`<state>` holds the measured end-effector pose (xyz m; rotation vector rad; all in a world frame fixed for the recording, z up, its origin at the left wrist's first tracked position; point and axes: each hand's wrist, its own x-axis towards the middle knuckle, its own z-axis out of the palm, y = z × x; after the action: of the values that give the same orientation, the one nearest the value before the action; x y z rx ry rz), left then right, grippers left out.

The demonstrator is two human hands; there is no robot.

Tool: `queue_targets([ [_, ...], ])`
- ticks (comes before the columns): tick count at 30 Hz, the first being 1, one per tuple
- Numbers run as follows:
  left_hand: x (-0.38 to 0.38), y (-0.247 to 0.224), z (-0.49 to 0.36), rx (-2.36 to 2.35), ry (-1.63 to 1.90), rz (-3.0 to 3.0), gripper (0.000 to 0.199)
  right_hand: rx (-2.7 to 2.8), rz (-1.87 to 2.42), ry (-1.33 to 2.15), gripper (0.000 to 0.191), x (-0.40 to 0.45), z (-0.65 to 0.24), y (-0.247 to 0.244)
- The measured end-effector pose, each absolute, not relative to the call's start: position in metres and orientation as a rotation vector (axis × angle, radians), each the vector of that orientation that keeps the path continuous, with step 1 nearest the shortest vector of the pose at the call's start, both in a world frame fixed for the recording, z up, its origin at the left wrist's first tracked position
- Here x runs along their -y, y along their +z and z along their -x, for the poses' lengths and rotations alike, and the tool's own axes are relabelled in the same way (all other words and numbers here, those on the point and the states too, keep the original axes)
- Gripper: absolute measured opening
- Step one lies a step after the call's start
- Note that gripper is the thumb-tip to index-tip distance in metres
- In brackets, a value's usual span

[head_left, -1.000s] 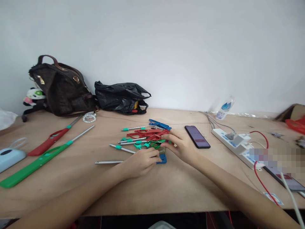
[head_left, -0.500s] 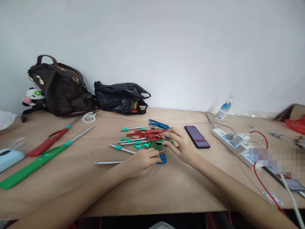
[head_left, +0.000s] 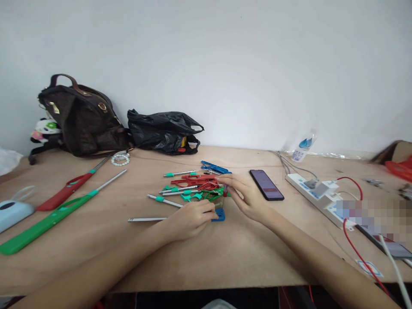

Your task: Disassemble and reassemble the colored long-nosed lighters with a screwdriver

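My left hand [head_left: 191, 219] is closed over a blue long-necked lighter [head_left: 219, 215], holding it down on the table. Its metal tube [head_left: 144, 219] sticks out to the left, and most of the body is hidden under the fingers. A small screwdriver [head_left: 225, 192] with a reddish translucent handle stands upright, its thin shaft reaching down to the blue end. Around that handle are the fingers of my right hand [head_left: 246, 197], thumb below and index finger on top. Just beyond lie several disassembled lighter parts: red shells [head_left: 189, 179], green pieces [head_left: 193, 196] and metal tubes [head_left: 178, 174].
Two whole lighters, one red [head_left: 66, 191] and one green [head_left: 48, 223], lie at the left. A dark backpack [head_left: 86, 120] and black plastic bag [head_left: 161, 131] rest against the wall. To the right are a phone [head_left: 266, 185] and a power strip [head_left: 315, 199] with cables.
The fingers of my right hand have shifted and straightened slightly around the screwdriver handle. My left hand and the blue lighter have stayed in place.
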<state>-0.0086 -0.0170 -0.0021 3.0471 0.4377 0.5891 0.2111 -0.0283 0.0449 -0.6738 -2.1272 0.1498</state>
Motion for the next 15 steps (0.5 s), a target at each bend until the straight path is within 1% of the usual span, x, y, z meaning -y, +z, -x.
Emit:
queue_targets([
  [1,0.017,-0.002,0.009,-0.438,0.586,-3.043,0.025,2.142,0.655,0.235,0.033,0.029,-0.211,0.048],
  [3,0.017,-0.001,0.008,-0.445,0.579,-3.038,0.025,2.137,0.633,0.309,0.028,0.028,-0.211,0.050],
  [6,0.017,-0.001,0.008,-0.462,0.577,-3.047,0.025,2.086,0.696,0.172,0.015,0.026,-0.209,0.045],
  [7,0.017,-0.001,0.009,-0.461,0.579,-3.052,0.025,2.063,0.715,0.109,0.013,0.026,-0.208,0.042],
  [10,0.018,-0.001,0.009,-0.445,0.590,-3.064,0.025,2.018,0.692,0.053,0.018,0.027,-0.207,0.036],
  [13,0.018,-0.001,0.008,-0.440,0.595,-3.060,0.026,2.057,0.650,0.253,0.030,0.029,-0.207,0.039],
  [15,0.018,0.000,0.008,-0.441,0.595,-3.056,0.026,2.060,0.635,0.391,0.031,0.030,-0.208,0.043],
])
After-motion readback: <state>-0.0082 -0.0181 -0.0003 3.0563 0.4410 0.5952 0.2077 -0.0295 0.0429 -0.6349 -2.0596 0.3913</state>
